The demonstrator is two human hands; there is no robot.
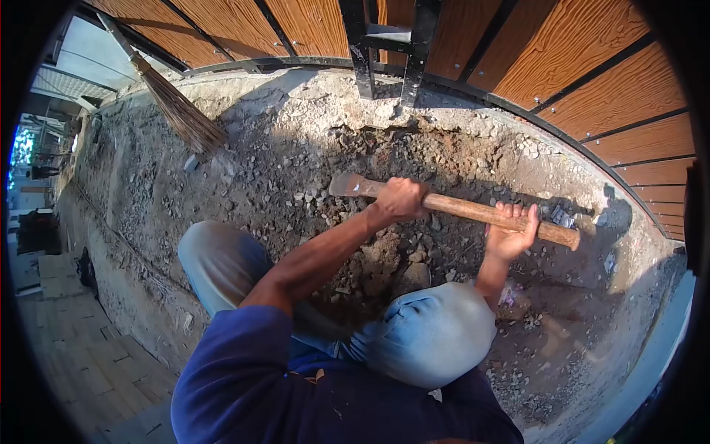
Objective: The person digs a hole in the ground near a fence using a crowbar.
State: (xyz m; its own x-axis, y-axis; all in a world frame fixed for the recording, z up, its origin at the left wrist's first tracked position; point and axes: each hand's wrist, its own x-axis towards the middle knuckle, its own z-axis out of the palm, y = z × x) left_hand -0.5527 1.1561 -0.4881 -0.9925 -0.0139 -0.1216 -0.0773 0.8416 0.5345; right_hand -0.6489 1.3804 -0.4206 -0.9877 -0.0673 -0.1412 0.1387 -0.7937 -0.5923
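A tool with a thick wooden handle (466,208) and a flat, worn metal head (345,185) is held nearly level above the rubble, its head toward the left. My left hand (401,199) is closed round the handle close to the head. Farther right, near the handle's butt end, my right hand (512,228) holds it from the near side with its fingers curled round the wood. Broken soil and stones (381,259) lie below the tool, between my bent knees.
A wood-slatted fence (592,74) with black metal framing runs along the far side. A stick broom (174,103) leans at the upper left. Paving tiles (81,333) cover the lower left. Crumbled concrete (458,148) lies along the fence base, and a pale wall (651,355) stands right.
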